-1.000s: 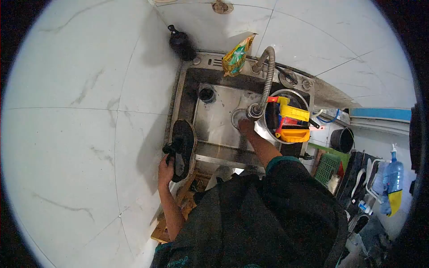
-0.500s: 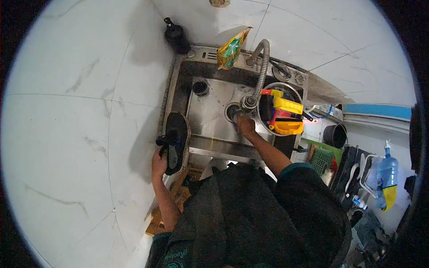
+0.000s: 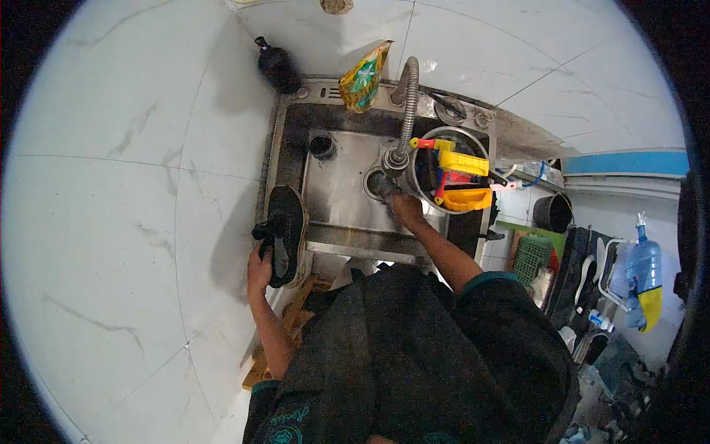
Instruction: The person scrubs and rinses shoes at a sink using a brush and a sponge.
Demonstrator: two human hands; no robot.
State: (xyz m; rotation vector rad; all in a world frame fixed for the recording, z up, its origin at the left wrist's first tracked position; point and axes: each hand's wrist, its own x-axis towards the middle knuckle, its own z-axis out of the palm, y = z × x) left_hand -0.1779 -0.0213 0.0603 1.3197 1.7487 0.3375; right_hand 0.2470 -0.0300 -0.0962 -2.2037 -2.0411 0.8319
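A dark shoe (image 3: 287, 222) with a pale sole edge is upright against the left rim of the metal sink (image 3: 340, 200). My left hand (image 3: 259, 272) grips its lower end by the dark upper. Inside the sink, my right hand (image 3: 405, 210) is at the round drain (image 3: 375, 182), under the faucet head (image 3: 395, 158). Its fingers are blurred, and what they hold, if anything, cannot be made out. A small black cup (image 3: 322, 146) stands in the upper left of the basin.
A metal bowl (image 3: 421, 194) with yellow and red brushes (image 3: 463, 163) sits at the sink's right. Behind stand a dark bottle (image 3: 278, 68) and a yellow-green pouch (image 3: 364, 80). Farther right are a green basket (image 3: 532, 259), a black bucket (image 3: 552, 212) and a blue bottle (image 3: 643, 270).
The view has shifted slightly, so the sink and its contents appear a little further left. My left hand still grips the shoe, and my right hand remains by the drain.
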